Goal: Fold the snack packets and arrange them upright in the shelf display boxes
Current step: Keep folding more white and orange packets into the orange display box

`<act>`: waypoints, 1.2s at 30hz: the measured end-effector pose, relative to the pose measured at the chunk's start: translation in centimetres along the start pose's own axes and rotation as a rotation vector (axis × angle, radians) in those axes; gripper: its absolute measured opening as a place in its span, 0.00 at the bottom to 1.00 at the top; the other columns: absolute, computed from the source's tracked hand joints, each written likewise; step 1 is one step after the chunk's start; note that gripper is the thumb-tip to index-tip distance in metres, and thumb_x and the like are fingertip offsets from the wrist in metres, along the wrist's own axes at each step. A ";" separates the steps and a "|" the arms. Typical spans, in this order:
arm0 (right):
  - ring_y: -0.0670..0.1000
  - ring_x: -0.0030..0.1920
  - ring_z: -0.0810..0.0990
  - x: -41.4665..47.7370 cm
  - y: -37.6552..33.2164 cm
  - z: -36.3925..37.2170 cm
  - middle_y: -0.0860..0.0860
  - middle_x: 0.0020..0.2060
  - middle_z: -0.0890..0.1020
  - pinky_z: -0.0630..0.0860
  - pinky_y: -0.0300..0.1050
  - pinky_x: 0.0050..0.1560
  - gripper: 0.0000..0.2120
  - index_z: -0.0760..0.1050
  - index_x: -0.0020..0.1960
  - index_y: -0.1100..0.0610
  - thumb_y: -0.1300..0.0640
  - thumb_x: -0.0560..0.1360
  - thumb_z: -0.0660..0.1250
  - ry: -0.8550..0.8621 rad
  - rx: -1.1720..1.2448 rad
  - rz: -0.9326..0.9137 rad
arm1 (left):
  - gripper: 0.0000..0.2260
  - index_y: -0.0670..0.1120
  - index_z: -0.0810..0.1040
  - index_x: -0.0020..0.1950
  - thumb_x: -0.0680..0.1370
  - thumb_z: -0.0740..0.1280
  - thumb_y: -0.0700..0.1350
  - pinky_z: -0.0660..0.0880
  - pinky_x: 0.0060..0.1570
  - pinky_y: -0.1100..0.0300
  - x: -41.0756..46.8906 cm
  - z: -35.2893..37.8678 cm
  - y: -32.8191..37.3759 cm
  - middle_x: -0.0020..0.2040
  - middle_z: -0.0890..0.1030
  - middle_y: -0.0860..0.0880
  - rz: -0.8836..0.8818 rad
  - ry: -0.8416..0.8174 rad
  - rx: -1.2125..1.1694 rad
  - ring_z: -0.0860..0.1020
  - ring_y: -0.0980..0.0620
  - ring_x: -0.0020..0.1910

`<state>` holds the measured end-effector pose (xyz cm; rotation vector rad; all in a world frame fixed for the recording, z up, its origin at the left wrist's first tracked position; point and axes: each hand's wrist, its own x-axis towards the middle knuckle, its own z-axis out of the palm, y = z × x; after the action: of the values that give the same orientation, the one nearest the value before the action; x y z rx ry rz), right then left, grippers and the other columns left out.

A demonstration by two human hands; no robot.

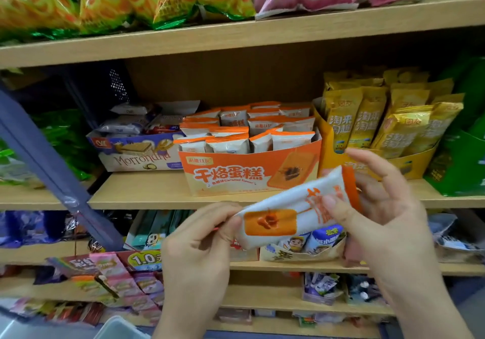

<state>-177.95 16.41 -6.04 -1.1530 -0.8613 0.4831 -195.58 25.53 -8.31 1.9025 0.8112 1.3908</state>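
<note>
A white and orange snack packet (286,210) is held slanted in front of the shelf, between both hands. My left hand (199,249) pinches its lower left end. My right hand (380,215) grips its upper right end, thumb on the front and fingers behind. Just behind and above the packet stands the orange display box (236,173) on the middle shelf, with several matching packets (249,128) standing upright inside it.
A purple wafer box (136,154) stands left of the orange box, and a yellow box with gold packets (388,123) to its right. A green box (459,165) is at the far right. Shelves above and below carry more snacks. A blue-grey slanted bar (52,165) crosses the left side.
</note>
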 end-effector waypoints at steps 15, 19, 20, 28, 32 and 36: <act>0.46 0.41 0.84 -0.2 0.6 0.4 0.44 0.39 0.86 0.81 0.38 0.36 0.06 0.84 0.41 0.44 0.50 0.63 0.73 -0.088 -0.266 -0.063 | 0.11 0.49 0.85 0.52 0.77 0.65 0.51 0.71 0.52 0.58 0.5 0.4 0.2 0.45 0.78 0.54 0.406 -0.123 0.493 0.74 0.56 0.46; 0.46 0.42 0.84 -0.3 0.7 0.3 0.44 0.39 0.85 0.81 0.40 0.37 0.07 0.84 0.40 0.44 0.49 0.63 0.72 -0.125 -0.261 -0.030 | 0.10 0.46 0.86 0.48 0.77 0.66 0.49 0.73 0.43 0.54 0.7 0.2 -0.1 0.42 0.80 0.53 0.432 -0.113 0.483 0.75 0.54 0.43; 0.46 0.43 0.84 -0.3 0.6 0.3 0.44 0.40 0.85 0.81 0.40 0.38 0.07 0.83 0.41 0.43 0.48 0.63 0.72 -0.153 -0.261 -0.019 | 0.10 0.45 0.86 0.47 0.77 0.66 0.47 0.73 0.40 0.55 0.8 0.2 -0.1 0.42 0.80 0.53 0.432 -0.111 0.456 0.75 0.54 0.42; 0.40 0.47 0.81 0.1 0.7 0.4 0.37 0.42 0.83 0.75 0.32 0.45 0.04 0.85 0.43 0.47 0.55 0.69 0.76 -0.357 -0.568 -0.223 | 0.09 0.45 0.85 0.46 0.76 0.66 0.44 0.74 0.37 0.53 0.6 0.0 -0.3 0.42 0.79 0.52 0.458 -0.167 0.486 0.75 0.52 0.42; 0.40 0.43 0.82 -0.2 1.1 1.1 0.39 0.38 0.83 0.77 0.33 0.41 0.04 0.86 0.42 0.51 0.57 0.68 0.73 -0.291 -0.573 -0.324 | 0.10 0.45 0.85 0.51 0.77 0.65 0.45 0.75 0.40 0.53 0.5 0.4 0.3 0.45 0.79 0.52 0.462 -0.224 0.504 0.76 0.52 0.44; 0.40 0.43 0.82 -0.6 0.9 1.8 0.39 0.39 0.83 0.76 0.32 0.41 0.04 0.84 0.42 0.47 0.55 0.68 0.74 -0.280 -0.549 -0.338 | 0.08 0.45 0.85 0.51 0.76 0.67 0.44 0.74 0.39 0.55 0.6 0.5 0.2 0.44 0.80 0.52 0.476 -0.224 0.452 0.76 0.52 0.43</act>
<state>-179.68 17.37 -6.84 -1.4153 -1.4634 0.1253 -194.90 25.83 -7.91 2.6831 0.6195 1.2915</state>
